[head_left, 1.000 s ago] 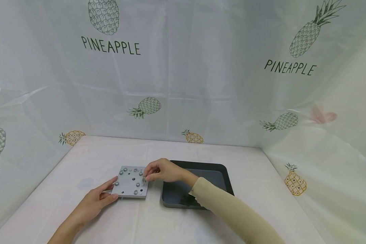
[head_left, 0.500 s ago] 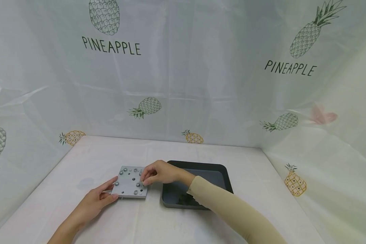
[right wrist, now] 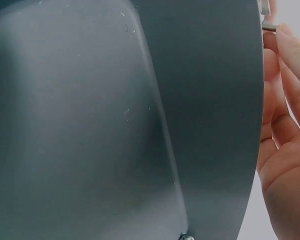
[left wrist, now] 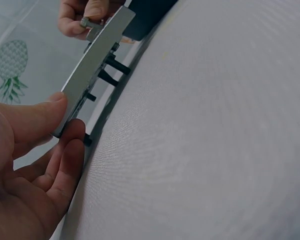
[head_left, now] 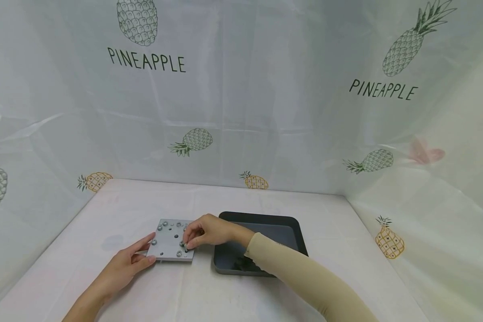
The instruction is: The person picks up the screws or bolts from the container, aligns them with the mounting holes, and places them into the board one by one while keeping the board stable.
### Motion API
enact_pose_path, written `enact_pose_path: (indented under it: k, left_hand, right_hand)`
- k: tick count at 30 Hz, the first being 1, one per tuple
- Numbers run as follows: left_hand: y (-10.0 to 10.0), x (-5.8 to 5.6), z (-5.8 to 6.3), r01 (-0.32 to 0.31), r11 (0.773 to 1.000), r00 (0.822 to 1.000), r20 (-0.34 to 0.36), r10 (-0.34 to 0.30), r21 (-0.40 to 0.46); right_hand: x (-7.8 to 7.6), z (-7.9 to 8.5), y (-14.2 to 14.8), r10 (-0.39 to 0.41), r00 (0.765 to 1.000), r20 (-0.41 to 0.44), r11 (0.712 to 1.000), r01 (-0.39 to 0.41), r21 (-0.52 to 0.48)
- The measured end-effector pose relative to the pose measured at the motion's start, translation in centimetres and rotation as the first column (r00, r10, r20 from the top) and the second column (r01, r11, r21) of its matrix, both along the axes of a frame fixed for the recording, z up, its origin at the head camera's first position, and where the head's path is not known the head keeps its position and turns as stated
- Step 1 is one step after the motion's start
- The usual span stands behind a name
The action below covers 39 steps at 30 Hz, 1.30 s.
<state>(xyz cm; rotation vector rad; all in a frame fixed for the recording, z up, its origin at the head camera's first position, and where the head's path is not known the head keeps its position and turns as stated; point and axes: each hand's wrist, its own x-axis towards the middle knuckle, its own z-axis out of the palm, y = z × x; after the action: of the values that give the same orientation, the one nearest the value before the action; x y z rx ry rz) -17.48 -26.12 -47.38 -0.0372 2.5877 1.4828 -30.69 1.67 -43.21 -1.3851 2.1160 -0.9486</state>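
Observation:
My left hand (head_left: pixel 122 270) grips the left edge of a square grey metal plate (head_left: pixel 167 245), thumb on one side and fingers on the other. Several socket-head screws and bare holes dot its top. In the left wrist view, dark screw shanks (left wrist: pixel 121 66) stick out below the plate (left wrist: pixel 95 65). Over the plate's right side, my right hand (head_left: pixel 214 230) pinches a small metal screw (left wrist: pixel 93 24) between thumb and fingers, near the lower right hole. In the right wrist view, only the tip of this screw (right wrist: pixel 270 26) shows beside the thumb.
A dark rectangular tray (head_left: pixel 261 218) stands right of the plate, partly under my right forearm. One shiny metal piece (right wrist: pixel 186 237) lies in it. A white cloth (head_left: pixel 209 295) covers the table, and a pineapple-print curtain (head_left: pixel 241 103) closes off the back and sides.
My right hand has shifted slightly left and toward me over the plate, from its right edge to near the lower right hole. The left hand and the plate have stayed put.

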Motion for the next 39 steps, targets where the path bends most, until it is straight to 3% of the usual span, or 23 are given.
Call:
enact_pose_path:
  k: [12, 20, 30, 39]
  left_hand:
    - [0.1, 0.0, 0.1, -0.001, 1.0, 1.0, -0.004, 0.001, -0.011]
    - [0.1, 0.2, 0.2, -0.002, 1.0, 1.0, -0.005, 0.002, -0.01]
    - [0.1, -0.1, 0.0, 0.005, 1.0, 1.0, -0.01, -0.005, -0.004]
    - [0.0, 0.0, 0.0, 0.007, 1.0, 1.0, -0.006, -0.007, 0.007]
  right_hand:
    - [0.0, 0.2, 0.0, 0.022, 1.0, 0.008, 1.0, -0.022, 0.022]
    - [-0.1, 0.7, 0.7, 0.023, 0.997, -0.073, 0.999, -0.021, 0.033]
    - [-1.7, 2.4, 5.3, -0.161, 0.977, -0.137, 0.987, 0.159, -0.02]
    - [-2.8, 2.1, 10.0, -0.301, 0.912, -0.277, 0.95, 0.313, 0.0]
